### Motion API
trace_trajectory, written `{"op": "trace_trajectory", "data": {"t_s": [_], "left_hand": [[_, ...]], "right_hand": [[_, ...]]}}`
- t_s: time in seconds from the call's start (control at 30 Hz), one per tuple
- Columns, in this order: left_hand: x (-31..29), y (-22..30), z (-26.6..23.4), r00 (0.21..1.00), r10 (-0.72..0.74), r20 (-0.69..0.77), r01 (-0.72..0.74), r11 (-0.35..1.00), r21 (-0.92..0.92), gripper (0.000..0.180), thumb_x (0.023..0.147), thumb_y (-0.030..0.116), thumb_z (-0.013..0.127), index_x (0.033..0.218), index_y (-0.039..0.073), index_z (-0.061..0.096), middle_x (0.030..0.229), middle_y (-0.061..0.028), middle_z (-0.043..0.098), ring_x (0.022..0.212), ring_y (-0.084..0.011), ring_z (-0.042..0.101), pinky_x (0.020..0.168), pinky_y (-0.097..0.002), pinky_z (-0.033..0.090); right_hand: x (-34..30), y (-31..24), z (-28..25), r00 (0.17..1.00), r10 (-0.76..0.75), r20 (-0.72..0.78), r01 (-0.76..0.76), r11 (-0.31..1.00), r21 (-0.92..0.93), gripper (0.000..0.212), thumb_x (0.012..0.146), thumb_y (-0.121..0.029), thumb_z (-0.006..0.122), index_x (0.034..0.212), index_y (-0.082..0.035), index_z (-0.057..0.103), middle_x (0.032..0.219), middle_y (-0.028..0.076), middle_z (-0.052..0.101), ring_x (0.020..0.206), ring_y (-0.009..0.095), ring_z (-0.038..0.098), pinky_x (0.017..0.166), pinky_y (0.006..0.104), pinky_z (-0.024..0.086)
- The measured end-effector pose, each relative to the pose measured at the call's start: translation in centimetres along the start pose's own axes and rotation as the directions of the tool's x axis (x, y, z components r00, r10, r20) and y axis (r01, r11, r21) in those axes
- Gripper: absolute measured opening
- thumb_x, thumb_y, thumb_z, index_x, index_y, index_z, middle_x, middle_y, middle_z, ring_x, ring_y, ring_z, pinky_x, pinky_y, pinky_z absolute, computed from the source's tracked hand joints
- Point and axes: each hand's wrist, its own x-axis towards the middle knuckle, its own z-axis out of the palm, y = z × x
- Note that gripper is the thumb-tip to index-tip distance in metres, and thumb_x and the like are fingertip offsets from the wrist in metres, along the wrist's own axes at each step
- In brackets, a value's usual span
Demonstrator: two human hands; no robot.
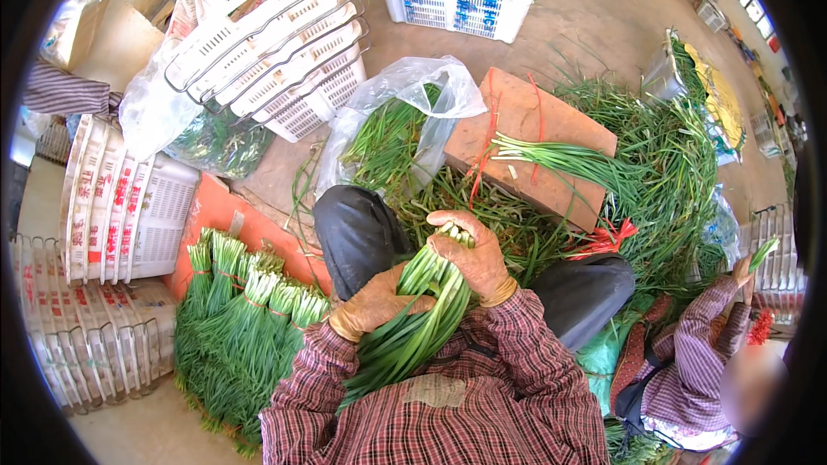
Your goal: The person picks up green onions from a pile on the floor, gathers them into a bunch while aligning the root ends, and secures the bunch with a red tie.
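A bunch of garlic chives point(409, 327) is held between both my hands over my lap, pale stem ends up and green leaves trailing down left. My left hand point(372, 301) is wrapped round the lower leaves. Around the white stem ends closes my right hand point(478, 257). Ahead, a smaller loose bunch of chives point(556, 153) lies across a reddish block point(517, 112). Red ties point(603, 239) are heaped by my right knee, and a few strands lie over the block. On my left, several tied chive bundles point(245, 319) stand packed together.
A big loose heap of chives point(668, 181) spreads at right. An open clear plastic bag point(465, 90) holds greens beyond my knees. Stacked white crates point(293, 43) stand at far left, others point(457, 4) farther off. A co-worker point(689, 370) sits at lower right, holding greens.
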Motion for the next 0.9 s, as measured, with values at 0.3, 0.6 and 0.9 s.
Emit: {"op": "trace_trajectory", "data": {"t_s": [0.3, 0.6, 0.9], "left_hand": [[-1.6, 2.4, 1.5, 0.569, 0.822, 0.03, -0.451, 0.282, 0.847, 0.042, 0.074, -0.002, 0.079, 0.114, 0.008, 0.072, 0.117, -0.0141, 0.068, 0.113, -0.0334, 0.066, 0.095, -0.0423, 0.054], [-1.5, 2.0, 1.8, 0.668, 0.737, 0.105, -0.364, 0.201, 0.909, 0.05, 0.067, 0.007, 0.084, 0.115, 0.013, 0.073, 0.104, -0.0034, 0.063, 0.095, -0.0274, 0.062, 0.083, -0.0402, 0.05], [-0.6, 2.5, 1.3, 0.709, 0.685, 0.169, -0.323, 0.102, 0.941, 0.034, 0.07, 0.018, 0.082, 0.103, 0.018, 0.075, 0.092, 0.0018, 0.062, 0.084, -0.0246, 0.061, 0.072, -0.0389, 0.049]], "right_hand": [[-0.7, -0.9, 0.4, 0.992, -0.091, -0.089, 0.069, 0.973, -0.222, 0.021, 0.09, -0.008, 0.074, 0.11, -0.005, 0.069, 0.101, 0.003, 0.07, 0.094, 0.011, 0.063, 0.086, 0.0286, 0.052], [-0.7, -1.1, 0.8, 0.994, -0.071, -0.085, 0.053, 0.978, -0.201, 0.02, 0.09, -0.007, 0.073, 0.11, -0.005, 0.069, 0.098, 0.002, 0.069, 0.091, 0.009, 0.063, 0.082, 0.0272, 0.052], [-0.4, -0.2, 0.5, 0.991, -0.086, -0.107, 0.071, 0.988, -0.138, 0.018, 0.09, -0.005, 0.073, 0.108, -0.004, 0.069, 0.099, 0.001, 0.069, 0.09, 0.009, 0.062, 0.083, 0.027, 0.052]]}}
